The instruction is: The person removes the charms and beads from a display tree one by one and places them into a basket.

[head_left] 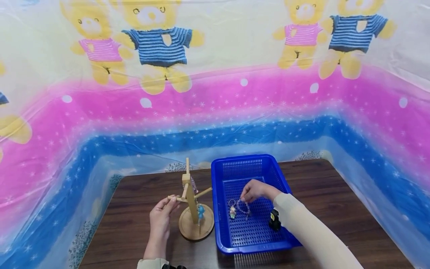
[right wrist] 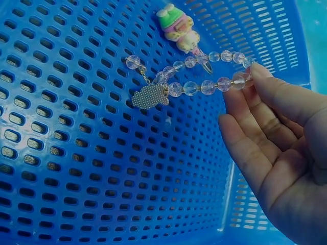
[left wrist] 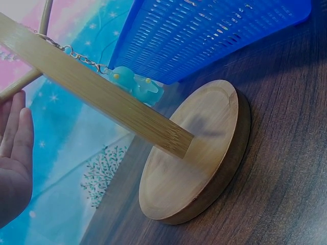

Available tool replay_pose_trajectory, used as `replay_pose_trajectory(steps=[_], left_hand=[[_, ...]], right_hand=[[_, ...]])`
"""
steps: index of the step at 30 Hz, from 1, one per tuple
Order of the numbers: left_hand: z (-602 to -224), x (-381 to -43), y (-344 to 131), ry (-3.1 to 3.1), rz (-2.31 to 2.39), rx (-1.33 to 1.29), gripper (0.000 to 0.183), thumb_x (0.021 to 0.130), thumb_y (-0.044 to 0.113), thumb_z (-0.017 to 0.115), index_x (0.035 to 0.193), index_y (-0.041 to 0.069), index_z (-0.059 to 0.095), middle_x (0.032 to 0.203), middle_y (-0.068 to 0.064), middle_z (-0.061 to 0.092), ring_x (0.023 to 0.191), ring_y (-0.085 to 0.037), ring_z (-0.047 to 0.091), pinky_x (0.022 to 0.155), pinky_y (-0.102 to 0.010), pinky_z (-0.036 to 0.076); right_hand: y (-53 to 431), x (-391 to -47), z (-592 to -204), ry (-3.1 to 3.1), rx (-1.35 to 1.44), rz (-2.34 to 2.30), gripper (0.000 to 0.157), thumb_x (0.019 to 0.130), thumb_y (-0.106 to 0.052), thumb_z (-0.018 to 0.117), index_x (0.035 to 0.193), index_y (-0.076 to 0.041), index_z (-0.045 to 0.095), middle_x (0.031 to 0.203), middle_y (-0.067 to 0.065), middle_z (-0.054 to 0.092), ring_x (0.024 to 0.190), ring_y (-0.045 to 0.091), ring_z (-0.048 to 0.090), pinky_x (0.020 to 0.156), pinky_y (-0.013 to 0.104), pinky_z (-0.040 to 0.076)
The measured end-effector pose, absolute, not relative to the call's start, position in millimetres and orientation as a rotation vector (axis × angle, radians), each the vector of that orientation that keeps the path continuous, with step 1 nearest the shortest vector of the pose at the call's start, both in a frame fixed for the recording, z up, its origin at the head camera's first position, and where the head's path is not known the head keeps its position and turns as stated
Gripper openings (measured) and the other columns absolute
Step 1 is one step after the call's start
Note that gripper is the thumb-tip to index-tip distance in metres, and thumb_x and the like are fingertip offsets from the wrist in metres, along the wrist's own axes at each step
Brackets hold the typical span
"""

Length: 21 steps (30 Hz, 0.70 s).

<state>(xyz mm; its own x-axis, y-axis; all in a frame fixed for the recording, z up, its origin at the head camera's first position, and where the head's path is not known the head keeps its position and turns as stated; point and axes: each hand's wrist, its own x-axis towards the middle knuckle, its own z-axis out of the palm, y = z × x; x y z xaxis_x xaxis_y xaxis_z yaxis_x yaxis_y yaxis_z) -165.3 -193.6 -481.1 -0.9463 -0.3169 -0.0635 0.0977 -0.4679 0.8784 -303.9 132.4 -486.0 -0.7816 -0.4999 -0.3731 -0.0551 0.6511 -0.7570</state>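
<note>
My right hand pinches a bracelet of clear and pinkish beads between thumb and fingertips, inside the blue basket. From the bracelet hang a flat metallic charm and a single bead. A keychain with a small green, pink and yellow figure lies in the basket beside it. At the left, my left hand holds the end of a peg on the wooden stand between thumb and fingers. A blue figure keychain hangs on the stand, and another beaded strand hangs near its top.
The stand's round base rests on the dark wooden table, just left of the basket. One peg reaches toward the basket's left rim. Behind the table hangs a cloth printed with bears.
</note>
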Motion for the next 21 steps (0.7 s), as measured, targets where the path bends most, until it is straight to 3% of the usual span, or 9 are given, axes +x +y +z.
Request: replay_pose_trajectory(steps=[21], left_hand=[[-482, -165, -194, -1.469, -2.468, 0.342, 0.028, 0.099, -0.004, 0.061, 0.083, 0.016, 0.073, 0.082, 0.007, 0.08, 0.077, -0.002, 0.077, 0.076, -0.017, 0.064]], right_hand=[[137, -311, -504, 2.482, -0.378, -1.017, 0.011, 0.093, -0.004, 0.072, 0.1, 0.002, 0.078, 0.096, 0.015, 0.079, 0.082, 0.015, 0.073, 0.079, 0.037, 0.067]])
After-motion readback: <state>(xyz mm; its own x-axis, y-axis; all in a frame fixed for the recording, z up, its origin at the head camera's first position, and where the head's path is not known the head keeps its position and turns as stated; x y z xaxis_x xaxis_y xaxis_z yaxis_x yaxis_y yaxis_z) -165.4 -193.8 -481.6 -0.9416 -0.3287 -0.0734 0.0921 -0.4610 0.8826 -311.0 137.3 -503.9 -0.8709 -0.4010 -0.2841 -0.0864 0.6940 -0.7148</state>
